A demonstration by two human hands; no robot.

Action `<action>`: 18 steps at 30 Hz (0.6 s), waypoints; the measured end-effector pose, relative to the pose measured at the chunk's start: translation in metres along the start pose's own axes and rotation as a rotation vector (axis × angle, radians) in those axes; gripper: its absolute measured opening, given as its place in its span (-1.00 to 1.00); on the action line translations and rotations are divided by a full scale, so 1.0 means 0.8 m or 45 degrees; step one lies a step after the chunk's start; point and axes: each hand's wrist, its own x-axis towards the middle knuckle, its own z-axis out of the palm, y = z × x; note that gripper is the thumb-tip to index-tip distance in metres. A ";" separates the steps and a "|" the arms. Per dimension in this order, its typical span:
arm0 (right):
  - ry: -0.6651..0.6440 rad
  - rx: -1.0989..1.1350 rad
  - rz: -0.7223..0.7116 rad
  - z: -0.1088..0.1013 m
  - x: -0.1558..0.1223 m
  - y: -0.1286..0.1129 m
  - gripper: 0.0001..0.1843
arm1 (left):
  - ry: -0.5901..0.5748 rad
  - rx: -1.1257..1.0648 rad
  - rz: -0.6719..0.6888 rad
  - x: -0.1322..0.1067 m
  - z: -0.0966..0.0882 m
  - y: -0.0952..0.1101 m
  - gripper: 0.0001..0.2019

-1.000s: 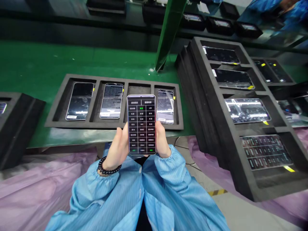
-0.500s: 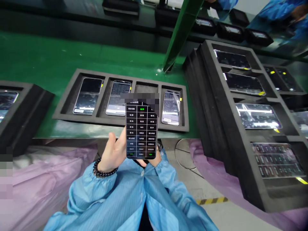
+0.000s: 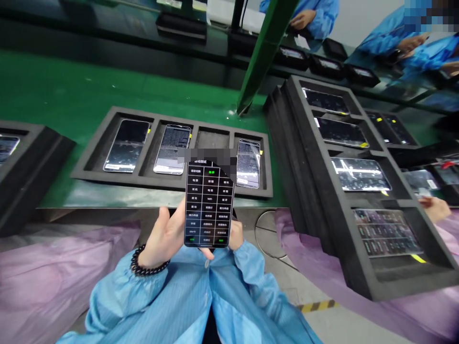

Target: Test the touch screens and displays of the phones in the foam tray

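A smartphone (image 3: 208,203) with a lit dark grid menu stands upright in front of me, held in both hands. My left hand (image 3: 165,236), with a black bead bracelet at the wrist, cups its left edge and back. My right hand (image 3: 234,234) grips its lower right edge, mostly hidden behind the phone. Beyond it lies a black foam tray (image 3: 172,184) with four slots on the green belt. Three slots hold phones; the third slot (image 3: 212,139) is empty.
A stack of black foam trays (image 3: 322,200) with phones stands at the right. Another tray (image 3: 25,167) sits at the left edge. A green post (image 3: 263,52) slants up from the belt. Another person's hand (image 3: 433,208) shows far right; co-workers in blue sit beyond the belt.
The phone has sunk slightly lower and closer to me. My left thumb has come off its edge. The view has shifted, and another person's hand has appeared at the right.
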 end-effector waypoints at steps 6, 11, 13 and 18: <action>0.406 -0.050 -0.359 -0.080 0.048 -0.096 -0.40 | 0.103 -0.002 -0.121 -0.015 -0.001 -0.002 -0.05; 0.325 -0.426 -0.560 -0.105 0.098 -0.147 -0.33 | 0.128 0.030 -0.126 -0.018 -0.006 -0.005 -0.04; 0.351 -0.428 -0.539 -0.104 0.101 -0.147 -0.34 | 0.100 0.017 -0.136 -0.017 -0.010 -0.004 -0.04; 0.451 -0.322 -0.538 -0.107 0.077 -0.133 -0.34 | 0.038 0.000 -0.119 -0.011 -0.015 0.005 -0.06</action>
